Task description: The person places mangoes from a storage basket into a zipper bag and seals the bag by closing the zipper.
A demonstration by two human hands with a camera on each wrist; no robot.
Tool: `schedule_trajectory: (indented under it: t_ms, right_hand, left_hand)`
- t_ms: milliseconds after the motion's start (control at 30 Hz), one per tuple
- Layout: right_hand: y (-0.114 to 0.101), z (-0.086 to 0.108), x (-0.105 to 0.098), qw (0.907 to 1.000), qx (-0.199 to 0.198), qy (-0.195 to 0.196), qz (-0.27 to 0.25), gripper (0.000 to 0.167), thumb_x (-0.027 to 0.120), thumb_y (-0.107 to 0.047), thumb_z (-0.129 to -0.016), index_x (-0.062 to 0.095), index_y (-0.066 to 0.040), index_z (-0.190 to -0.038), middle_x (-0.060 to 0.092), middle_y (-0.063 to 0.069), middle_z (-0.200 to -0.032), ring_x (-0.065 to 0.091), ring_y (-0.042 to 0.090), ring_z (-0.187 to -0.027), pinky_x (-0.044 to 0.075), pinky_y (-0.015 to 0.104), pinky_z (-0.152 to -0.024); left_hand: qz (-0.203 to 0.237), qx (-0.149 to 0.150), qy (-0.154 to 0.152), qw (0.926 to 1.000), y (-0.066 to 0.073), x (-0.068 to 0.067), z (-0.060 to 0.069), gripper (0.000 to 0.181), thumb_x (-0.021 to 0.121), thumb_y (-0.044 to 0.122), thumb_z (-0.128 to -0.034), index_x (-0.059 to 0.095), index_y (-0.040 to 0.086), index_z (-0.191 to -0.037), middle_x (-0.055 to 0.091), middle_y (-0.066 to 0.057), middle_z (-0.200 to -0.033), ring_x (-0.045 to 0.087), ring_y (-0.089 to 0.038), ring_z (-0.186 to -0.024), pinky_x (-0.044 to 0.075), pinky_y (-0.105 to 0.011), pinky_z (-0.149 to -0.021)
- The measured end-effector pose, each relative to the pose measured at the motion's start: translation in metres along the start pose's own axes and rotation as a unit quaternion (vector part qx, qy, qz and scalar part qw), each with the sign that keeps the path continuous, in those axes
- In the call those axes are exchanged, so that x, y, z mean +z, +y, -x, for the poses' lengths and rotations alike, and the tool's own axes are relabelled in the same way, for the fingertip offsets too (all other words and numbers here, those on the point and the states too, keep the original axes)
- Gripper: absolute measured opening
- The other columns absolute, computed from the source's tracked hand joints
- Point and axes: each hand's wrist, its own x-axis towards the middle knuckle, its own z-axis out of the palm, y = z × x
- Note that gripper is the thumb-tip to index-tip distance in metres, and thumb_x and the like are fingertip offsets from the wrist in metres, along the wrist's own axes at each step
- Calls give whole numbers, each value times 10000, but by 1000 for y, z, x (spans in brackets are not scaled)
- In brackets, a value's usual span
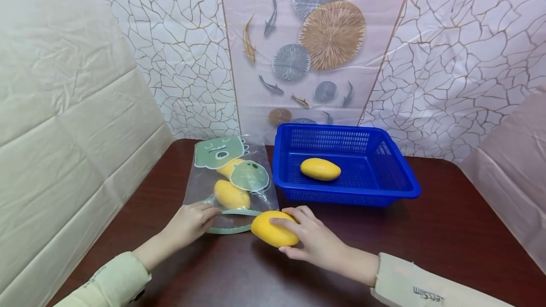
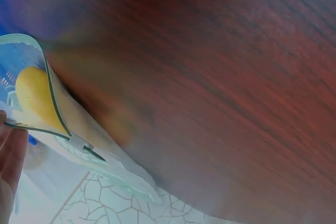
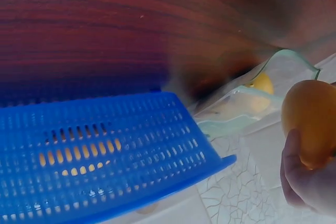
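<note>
A clear zip bag with green cartoon prints lies on the table, its mouth toward me and parted. Two yellow mangoes show inside; the nearer mango is plain, the farther one is partly behind the prints. My left hand pinches the upper rim of the bag's mouth at its left side. My right hand grips another mango just at the right end of the bag's opening. In the right wrist view, thumb and fingers wrap this mango.
Behind my right hand stands a blue perforated basket with one mango in it. The dark wooden table reaches back to a patterned cloth wall. Pale cloth hangs along the left side.
</note>
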Motion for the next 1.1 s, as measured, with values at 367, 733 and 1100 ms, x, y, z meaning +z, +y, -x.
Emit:
schedule_trajectory:
  t_ms: [367, 733, 1100]
  right_hand:
    - [-12, -10, 25, 9980, -484, -302, 254, 492, 738, -349, -774, 599, -197, -1220, 563, 96, -1188, 502, 203, -1036, 504, 302, -859]
    - [-11, -16, 34, 9955, -578, -305, 685, 498, 732, -374, -773, 596, -196, -1219, 580, 100, -1159, 512, 201, -1003, 509, 282, -834]
    - [-9, -20, 41, 9972, -322, -326, 585, 487, 735, -343, -768, 597, -167, -1200, 591, 110, -1128, 515, 198, -1000, 510, 293, -833]
  left_hand:
    - [0, 71, 51, 10000, 1, 0, 0, 254, 808, 12, -597, 702, 85, -816, 669, 29, -744, 643, -112, -670, 525, -273, -580]
    - [12, 113, 59, 9999, 1, 0, -1, 249, 801, 12, -606, 700, 80, -823, 673, 24, -753, 646, -114, -677, 529, -276, -591]
    - [79, 93, -32, 9999, 1, -2, -3, 199, 782, 23, -665, 703, 80, -838, 670, 22, -754, 637, -100, -656, 517, -263, -570]
